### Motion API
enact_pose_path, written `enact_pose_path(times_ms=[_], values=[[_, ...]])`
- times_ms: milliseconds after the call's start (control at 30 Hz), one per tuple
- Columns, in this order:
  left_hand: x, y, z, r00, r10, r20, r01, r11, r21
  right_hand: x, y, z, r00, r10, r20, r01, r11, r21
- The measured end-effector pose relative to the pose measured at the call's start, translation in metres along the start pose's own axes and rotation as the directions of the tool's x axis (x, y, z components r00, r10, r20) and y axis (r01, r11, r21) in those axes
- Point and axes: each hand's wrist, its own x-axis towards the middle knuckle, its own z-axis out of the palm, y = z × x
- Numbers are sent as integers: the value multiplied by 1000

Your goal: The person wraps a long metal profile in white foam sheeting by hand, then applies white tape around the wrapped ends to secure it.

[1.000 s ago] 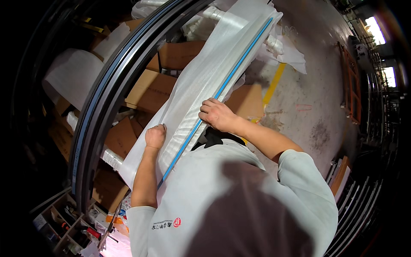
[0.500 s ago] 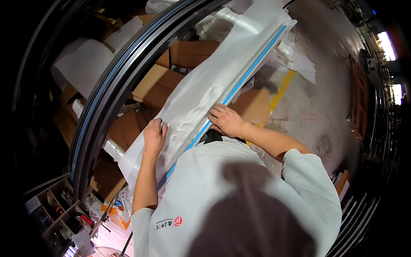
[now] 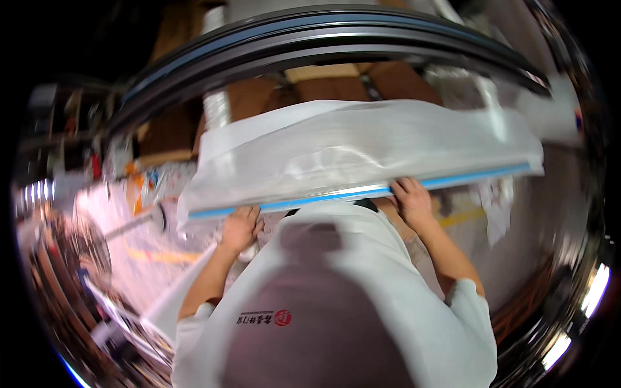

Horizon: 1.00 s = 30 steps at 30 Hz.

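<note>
A long metal profile [image 3: 378,189] with a blue strip [image 3: 343,195] along it lies crosswise right in front of my body. White foam sheet [image 3: 381,132] spreads over its far side, wrinkled in the middle. Near the profile's left end, my left hand [image 3: 240,229] has its fingers curled over the near edge. Further right, my right hand [image 3: 413,202] grips the same edge, fingertips bent over the blue strip. The undersides of both hands are hidden, as are parts of the thumbs.
Dark curved-looking frame bars [image 3: 323,39] run across beyond the sheet. Brown cardboard [image 3: 330,90] lies between them, beside plastic-wrapped supports [image 3: 217,110]. At left stand a compartment shelf [image 3: 71,123] and a fan [image 3: 77,249]. Yellow floor lines [image 3: 462,218] show below.
My view has turned, so the profile now runs across it. My left hand has gone from the foam sheet to the near edge; my right hand stays on that edge.
</note>
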Motion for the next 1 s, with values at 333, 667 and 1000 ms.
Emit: enact_pose_path(times_ms=[333, 667, 1000], values=[[-63, -92, 5, 973, -194, -125, 193, 981, -19, 10, 2, 1, 976, -112, 186, 129, 989, -79], [-49, -107, -11, 984, -179, -21, 174, 973, -149, 45, -33, -24, 871, -46, 488, 163, 966, -200], [-6, -153, -76, 881, -422, -214, 222, 768, -601, 233, -108, 70, 997, -72, 25, 74, 991, -109]])
